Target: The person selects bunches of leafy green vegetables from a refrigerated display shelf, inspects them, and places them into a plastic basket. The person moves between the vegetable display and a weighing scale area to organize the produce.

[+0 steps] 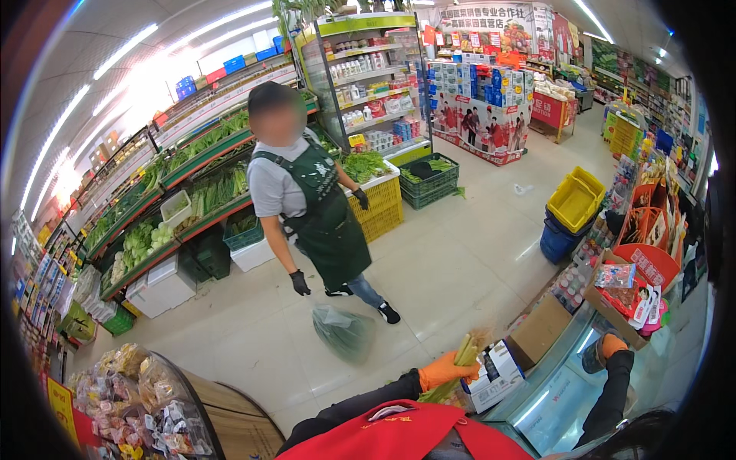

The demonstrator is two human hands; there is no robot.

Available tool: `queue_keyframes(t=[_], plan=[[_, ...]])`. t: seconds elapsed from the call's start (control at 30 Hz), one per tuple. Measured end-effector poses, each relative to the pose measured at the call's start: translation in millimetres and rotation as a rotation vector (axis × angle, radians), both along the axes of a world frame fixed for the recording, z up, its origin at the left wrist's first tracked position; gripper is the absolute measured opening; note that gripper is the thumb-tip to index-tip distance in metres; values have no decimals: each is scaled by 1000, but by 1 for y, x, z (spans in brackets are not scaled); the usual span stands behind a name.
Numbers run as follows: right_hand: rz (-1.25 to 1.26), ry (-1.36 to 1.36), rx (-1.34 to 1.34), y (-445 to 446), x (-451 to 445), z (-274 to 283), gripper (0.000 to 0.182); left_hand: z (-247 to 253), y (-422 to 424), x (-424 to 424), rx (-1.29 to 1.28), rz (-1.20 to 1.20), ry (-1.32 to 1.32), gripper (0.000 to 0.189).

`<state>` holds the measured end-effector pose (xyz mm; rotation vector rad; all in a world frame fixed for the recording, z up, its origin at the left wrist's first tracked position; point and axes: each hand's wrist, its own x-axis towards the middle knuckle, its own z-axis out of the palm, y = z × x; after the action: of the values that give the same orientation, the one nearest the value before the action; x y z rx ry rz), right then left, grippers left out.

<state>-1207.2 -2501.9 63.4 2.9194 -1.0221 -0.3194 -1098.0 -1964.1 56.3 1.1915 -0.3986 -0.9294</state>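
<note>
My left hand (448, 371), in an orange glove, is closed around a bunch of pale green stalks (468, 348) with stringy tips; leafy parts hang below the fist. Beside it stands a white and blue cardboard box (495, 379) with dark items inside. My right hand (613, 345), also gloved in orange, grips a dark cup-like container (593, 359) over the glass top of a freezer (552, 397). Part of that container is hidden by the hand.
A co-worker (313, 195) in a green apron stands ahead, holding a filled plastic bag (343, 333) low over the floor. Vegetable shelves (213, 213) line the left. Yellow and blue baskets (575, 198), an open brown carton (546, 328) and a snack box (618, 299) are at right; a rounded snack display (230, 402) is at lower left.
</note>
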Motion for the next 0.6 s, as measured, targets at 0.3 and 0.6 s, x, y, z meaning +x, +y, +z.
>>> queue_keyframes(t=[0.3, 0.6], plan=[[-5, -4, -51, 6, -30, -10, 27, -1, 26, 3, 30, 32, 38, 30], [76, -145, -186, -22, -62, -63, 28, 3, 46, 4, -6, 38, 63, 36]])
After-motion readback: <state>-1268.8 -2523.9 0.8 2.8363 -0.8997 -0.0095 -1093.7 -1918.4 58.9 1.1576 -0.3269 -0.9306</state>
